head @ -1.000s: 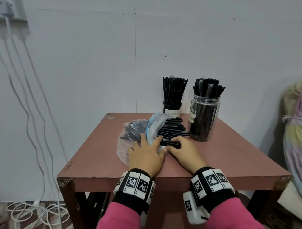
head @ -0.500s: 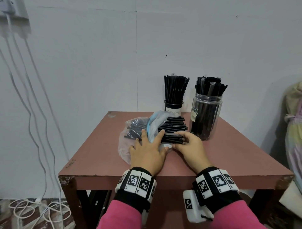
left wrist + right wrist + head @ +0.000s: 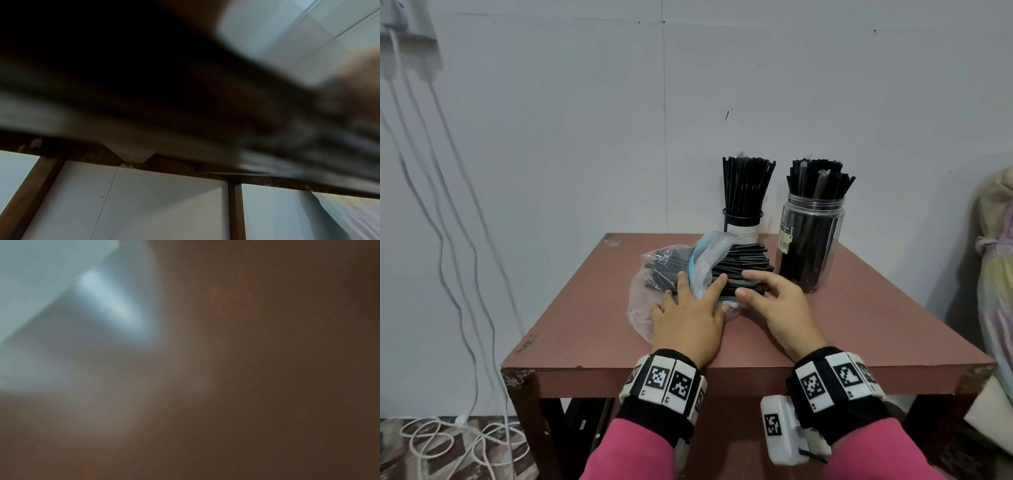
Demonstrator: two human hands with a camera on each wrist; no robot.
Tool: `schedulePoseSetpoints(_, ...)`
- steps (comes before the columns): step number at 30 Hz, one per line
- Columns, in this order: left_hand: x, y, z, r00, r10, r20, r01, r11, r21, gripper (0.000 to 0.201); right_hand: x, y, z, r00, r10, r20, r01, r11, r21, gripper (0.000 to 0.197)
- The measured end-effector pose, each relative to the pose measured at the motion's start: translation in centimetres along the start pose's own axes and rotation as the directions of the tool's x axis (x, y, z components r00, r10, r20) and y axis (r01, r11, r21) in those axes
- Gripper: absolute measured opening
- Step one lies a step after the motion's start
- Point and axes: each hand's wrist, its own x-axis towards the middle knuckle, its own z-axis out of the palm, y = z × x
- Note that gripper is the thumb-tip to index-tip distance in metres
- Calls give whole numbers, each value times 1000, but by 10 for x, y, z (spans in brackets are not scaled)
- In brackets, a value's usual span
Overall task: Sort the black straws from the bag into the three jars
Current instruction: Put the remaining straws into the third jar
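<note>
Sitting near the back of the reddish table (image 3: 599, 329), the bag (image 3: 654, 294) leaves bare tabletop toward the left and front edges. Black straws (image 3: 743, 263) spill from its mouth toward the clear jar (image 3: 810, 250), which stands packed with straws beside a smaller jar (image 3: 743, 226), also filled. The left hand (image 3: 690, 318) presses flat on the bag, fingers spread. The right hand (image 3: 777, 305) touches the loose straws, thumb and forefinger apart.
</note>
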Motion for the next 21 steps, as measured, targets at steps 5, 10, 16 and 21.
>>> schedulePoseSetpoints(5,0,0,1,1000,-21,-19,21,1000,-6,54,1,1,0,985,-58,-162,54,998,-30,14)
schedulePoseSetpoints(10,1,0,2,999,-29,-21,29,999,-17,56,2,-2,-4,922,-164,-352,162,986,-36,12)
schedulePoseSetpoints(16,0,0,2,999,-30,-21,29,999,-12,56,0,-4,-3,939,-105,-326,144,985,97,56)
schedulePoseSetpoints(21,1,0,2,1000,-26,-18,26,1000,-3,56,6,-3,-8,972,34,-232,32,961,276,52)
